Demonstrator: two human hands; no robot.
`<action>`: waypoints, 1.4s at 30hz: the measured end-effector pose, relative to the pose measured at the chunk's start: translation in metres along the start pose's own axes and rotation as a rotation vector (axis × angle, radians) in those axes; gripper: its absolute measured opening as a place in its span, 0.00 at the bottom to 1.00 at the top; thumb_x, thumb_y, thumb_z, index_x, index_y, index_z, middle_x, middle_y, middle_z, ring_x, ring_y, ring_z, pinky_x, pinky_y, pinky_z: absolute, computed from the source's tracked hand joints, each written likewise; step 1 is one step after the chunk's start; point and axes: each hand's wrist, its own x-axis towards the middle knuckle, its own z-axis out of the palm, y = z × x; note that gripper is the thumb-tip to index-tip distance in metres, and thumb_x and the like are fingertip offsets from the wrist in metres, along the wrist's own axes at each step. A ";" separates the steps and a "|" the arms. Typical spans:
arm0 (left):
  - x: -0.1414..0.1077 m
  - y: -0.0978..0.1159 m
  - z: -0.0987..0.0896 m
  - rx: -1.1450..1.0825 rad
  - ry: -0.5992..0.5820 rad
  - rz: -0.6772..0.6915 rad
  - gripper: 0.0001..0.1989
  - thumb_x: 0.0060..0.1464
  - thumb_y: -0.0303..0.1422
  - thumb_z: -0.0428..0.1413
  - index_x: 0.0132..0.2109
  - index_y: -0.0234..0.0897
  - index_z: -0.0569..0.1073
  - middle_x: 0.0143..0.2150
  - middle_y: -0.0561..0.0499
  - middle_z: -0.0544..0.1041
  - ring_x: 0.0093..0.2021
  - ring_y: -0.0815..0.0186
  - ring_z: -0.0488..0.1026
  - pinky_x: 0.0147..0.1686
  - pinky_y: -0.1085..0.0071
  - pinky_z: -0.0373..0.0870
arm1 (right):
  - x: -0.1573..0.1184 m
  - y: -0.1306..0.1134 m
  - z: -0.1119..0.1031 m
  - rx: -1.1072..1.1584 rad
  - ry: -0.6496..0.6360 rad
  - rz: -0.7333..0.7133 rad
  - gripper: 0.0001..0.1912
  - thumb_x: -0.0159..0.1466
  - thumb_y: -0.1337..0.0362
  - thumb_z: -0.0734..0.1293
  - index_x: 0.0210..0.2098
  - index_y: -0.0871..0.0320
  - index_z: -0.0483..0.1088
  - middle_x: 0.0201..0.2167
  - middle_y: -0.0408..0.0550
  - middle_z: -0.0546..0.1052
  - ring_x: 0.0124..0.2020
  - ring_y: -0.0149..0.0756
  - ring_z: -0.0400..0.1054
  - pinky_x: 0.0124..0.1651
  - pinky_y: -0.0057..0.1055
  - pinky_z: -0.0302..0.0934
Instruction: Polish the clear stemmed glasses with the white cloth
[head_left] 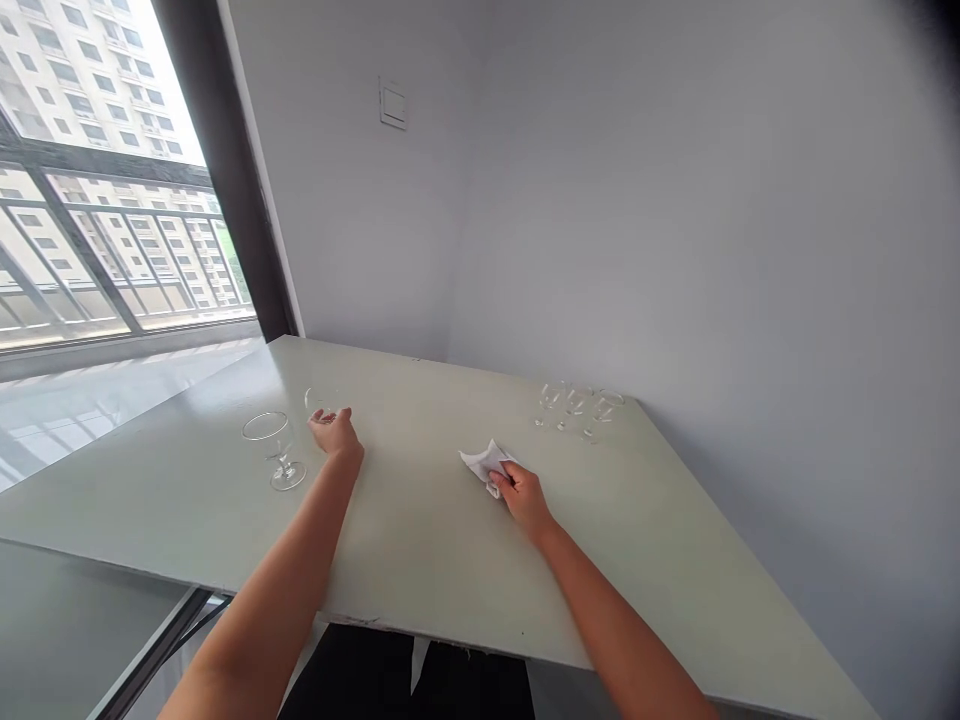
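My left hand (335, 432) is closed around the lower part of a clear wine glass (321, 402) on the left side of the table; its stem and base are hidden by my hand. Just left of it, a second stemmed glass (279, 447) stands upright by itself. My right hand (523, 492) pinches a crumpled white cloth (486, 462) over the middle of the table, apart from any glass. Whether the cloth touches the tabletop, I cannot tell.
Several clear stemmed glasses (575, 402) stand grouped near the table's back right. The pale table (420, 540) borders a grey wall (675, 250) along its right side. Its front edge is close to my body. A window with a railing (135, 240) is at the left.
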 end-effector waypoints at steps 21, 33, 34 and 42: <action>-0.149 0.004 0.034 0.461 -0.976 0.628 0.20 0.48 0.35 0.51 0.49 0.42 0.57 0.36 0.54 0.71 0.34 0.66 0.68 0.35 0.68 0.65 | 0.010 -0.091 -0.032 1.068 0.379 0.299 0.12 0.55 0.55 0.67 0.32 0.58 0.71 0.26 0.43 0.73 0.26 0.30 0.68 0.26 0.26 0.64; -0.130 -0.004 0.023 0.654 -0.929 1.052 0.23 0.47 0.26 0.49 0.53 0.36 0.60 0.41 0.44 0.72 0.43 0.57 0.68 0.43 0.62 0.60 | 0.022 -0.073 -0.003 0.483 -0.420 0.303 0.19 0.58 0.56 0.65 0.48 0.55 0.67 0.25 0.41 0.71 0.23 0.30 0.69 0.29 0.29 0.65; -0.130 -0.004 0.023 0.675 -0.953 1.082 0.24 0.46 0.25 0.49 0.53 0.36 0.61 0.42 0.43 0.72 0.44 0.56 0.68 0.43 0.62 0.59 | 0.023 -0.072 -0.005 0.514 -0.485 0.313 0.20 0.57 0.57 0.66 0.48 0.55 0.66 0.27 0.42 0.72 0.24 0.31 0.70 0.31 0.30 0.66; -0.124 -0.014 0.028 0.736 -1.086 1.196 0.23 0.47 0.23 0.47 0.52 0.36 0.61 0.43 0.44 0.73 0.42 0.58 0.69 0.42 0.63 0.60 | 0.014 -0.050 -0.010 0.950 -0.636 0.310 0.30 0.50 0.59 0.71 0.51 0.57 0.62 0.38 0.47 0.73 0.36 0.39 0.72 0.42 0.40 0.65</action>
